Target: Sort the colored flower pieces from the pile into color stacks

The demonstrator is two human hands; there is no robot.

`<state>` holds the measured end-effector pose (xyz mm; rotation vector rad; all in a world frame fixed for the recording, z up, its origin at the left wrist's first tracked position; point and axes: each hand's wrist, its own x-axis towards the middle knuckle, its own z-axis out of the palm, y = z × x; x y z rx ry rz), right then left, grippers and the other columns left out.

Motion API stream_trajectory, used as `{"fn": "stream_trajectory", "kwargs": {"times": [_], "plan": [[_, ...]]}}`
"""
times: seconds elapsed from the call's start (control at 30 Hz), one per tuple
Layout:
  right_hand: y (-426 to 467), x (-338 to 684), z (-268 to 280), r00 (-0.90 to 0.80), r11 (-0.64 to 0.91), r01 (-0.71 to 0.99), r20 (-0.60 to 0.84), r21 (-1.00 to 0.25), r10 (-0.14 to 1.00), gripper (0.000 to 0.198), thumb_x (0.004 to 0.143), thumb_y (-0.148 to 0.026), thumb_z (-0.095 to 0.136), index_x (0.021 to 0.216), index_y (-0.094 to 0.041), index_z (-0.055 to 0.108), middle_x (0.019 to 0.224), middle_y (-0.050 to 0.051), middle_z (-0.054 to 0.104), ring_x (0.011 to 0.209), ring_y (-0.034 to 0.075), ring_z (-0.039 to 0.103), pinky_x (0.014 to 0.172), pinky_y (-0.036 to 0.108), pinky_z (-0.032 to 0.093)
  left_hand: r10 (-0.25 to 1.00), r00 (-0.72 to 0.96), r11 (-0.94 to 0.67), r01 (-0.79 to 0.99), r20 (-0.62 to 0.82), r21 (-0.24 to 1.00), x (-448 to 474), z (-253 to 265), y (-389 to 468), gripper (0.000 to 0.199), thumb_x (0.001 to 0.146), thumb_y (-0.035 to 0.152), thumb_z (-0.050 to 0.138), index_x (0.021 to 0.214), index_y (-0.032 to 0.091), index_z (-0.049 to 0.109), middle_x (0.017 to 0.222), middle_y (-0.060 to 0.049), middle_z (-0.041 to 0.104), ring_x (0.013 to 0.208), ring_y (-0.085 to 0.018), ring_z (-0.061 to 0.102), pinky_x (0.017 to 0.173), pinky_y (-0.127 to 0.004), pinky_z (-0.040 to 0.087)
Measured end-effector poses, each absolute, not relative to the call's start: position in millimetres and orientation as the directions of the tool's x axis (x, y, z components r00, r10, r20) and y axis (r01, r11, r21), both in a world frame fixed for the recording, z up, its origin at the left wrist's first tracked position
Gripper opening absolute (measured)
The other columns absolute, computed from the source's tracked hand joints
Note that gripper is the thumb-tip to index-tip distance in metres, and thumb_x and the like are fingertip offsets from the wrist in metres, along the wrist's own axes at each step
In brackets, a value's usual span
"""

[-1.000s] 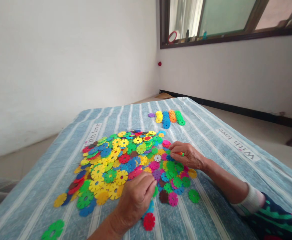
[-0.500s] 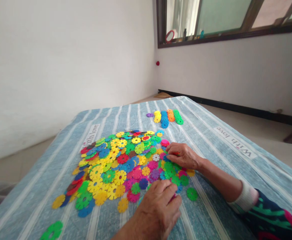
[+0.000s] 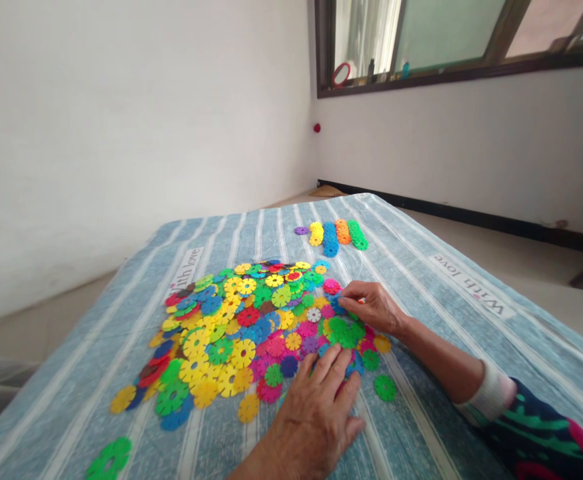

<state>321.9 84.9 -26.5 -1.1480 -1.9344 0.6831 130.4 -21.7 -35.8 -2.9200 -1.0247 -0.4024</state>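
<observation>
Resting left fingers (image 3: 324, 365), splayed loose, atop coloured discs (image 3: 276, 345), just short of green ones (image 3: 344, 332); bending right fingers (image 3: 364, 291) beside a blue disc (image 3: 336, 305), can't tell if gripping!

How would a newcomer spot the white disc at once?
On the striped cloth lies a big pile of discs. In its right part, left of the right hand, sits the white disc, pale among pink, green and yellow ones.
</observation>
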Motion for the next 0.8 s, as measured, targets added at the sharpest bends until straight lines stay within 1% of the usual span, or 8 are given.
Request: {"fn": "stream_trajectory", "kwargs": {"times": [0.13,0.3,0.4,0.53,0.67,0.8], "plan": [[85.0,322.5,-25.7,-0.276,0.42,0.47,0.323,-0.776,0.905,0.021,0.081,-0.029,0.056,0.069,-0.015,0.067,0.067,0.002,0.063,0.062,0.012,0.054,0.059,0.024,0.042,0.56,0.786,-0.822,0.566,0.26,0.062,130.6,-33.7,-22.5,0.034,0.084,0.037,0.059,0.115,0.023,0.057,0.132,-0.008,0.053,0.123,-0.028,0.046,0.098,-0.051,0.038],[86.2,323.6,-28.8,-0.254,0.412,0.457,0.328,-0.788,0.91,0.023,0.081,-0.032,0.056,0.067,-0.015,0.066,0.062,0.0,0.06,0.057,0.011,0.051,0.054,0.023,0.039,0.562,0.791,-0.821,0.569,0.244,0.048,130.9,-32.7,-21.3,0.034,0.086,0.037,0.055,0.118,0.025,0.055,0.132,-0.007,0.054,0.122,-0.029,0.047,0.097,-0.054,0.037],[86.8,324.4,-29.7,-0.255,0.418,0.453,0.334,-0.788,0.907,0.023,0.08,-0.032,0.056,0.067,-0.015,0.066,0.061,0.0,0.06,0.057,0.011,0.051,0.054,0.023,0.039,0.568,0.779,-0.812,0.583,0.267,0.024,131.0,-32.9,-20.3,0.031,0.087,0.037,0.054,0.115,0.023,0.056,0.128,-0.006,0.057,0.119,-0.03,0.05,0.096,-0.055,0.038],[86.5,324.9,-29.2,-0.242,0.396,0.453,0.317,-0.799,0.917,0.023,0.08,-0.032,0.056,0.067,-0.014,0.066,0.061,0.0,0.059,0.056,0.01,0.05,0.053,0.022,0.038,0.581,0.747,-0.787,0.617,0.323,-0.012,130.6,-37.3,-19.1,0.032,0.084,0.037,0.058,0.11,0.02,0.058,0.122,-0.009,0.061,0.115,-0.032,0.052,0.092,-0.054,0.041],[85.1,324.3,-27.1,-0.226,0.376,0.44,0.305,-0.815,0.925,0.024,0.079,-0.033,0.057,0.066,-0.014,0.065,0.059,-0.001,0.057,0.054,0.01,0.049,0.051,0.022,0.037,0.555,0.715,-0.783,0.621,0.424,-0.023,129.4,-41.9,-17.1,0.021,0.085,0.027,0.055,0.103,0.017,0.061,0.112,-0.009,0.066,0.107,-0.03,0.057,0.089,-0.051,0.044],[83.0,322.7,-23.7,-0.212,0.368,0.425,0.304,-0.827,0.929,0.024,0.078,-0.033,0.057,0.065,-0.014,0.064,0.057,-0.001,0.056,0.053,0.01,0.048,0.051,0.022,0.038,0.557,0.671,-0.761,0.648,0.49,-0.024,129.4,-39.2,-15.2,0.017,0.086,0.02,0.051,0.097,0.014,0.061,0.098,-0.009,0.068,0.095,-0.028,0.061,0.086,-0.05,0.045]]}}
